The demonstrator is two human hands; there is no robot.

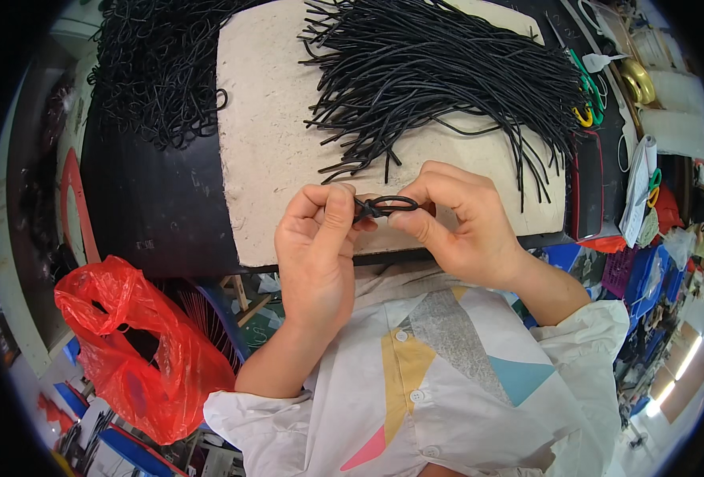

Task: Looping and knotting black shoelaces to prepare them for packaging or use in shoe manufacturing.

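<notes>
Between my two hands, above the near edge of the pale board [260, 159], is a looped black cord [393, 203] with a knot toward its left end. My left hand [320, 238] pinches the cord at the knot between thumb and fingers. My right hand [455, 222] is closed on the right end of the loop, thumb beneath and forefinger on top. Just beyond my hands lies a thick bundle of straight black cords [439, 71], spread across the board. A heap of looped black cords [157, 71] is piled at the far left.
At the right edge are green-handled scissors [595, 87], a roll of gold tape [638, 82], a dark red-edged case [587, 187] and folded paper [637, 191]. A red plastic bag [145, 350] hangs at the lower left, below a red triangular piece [75, 207].
</notes>
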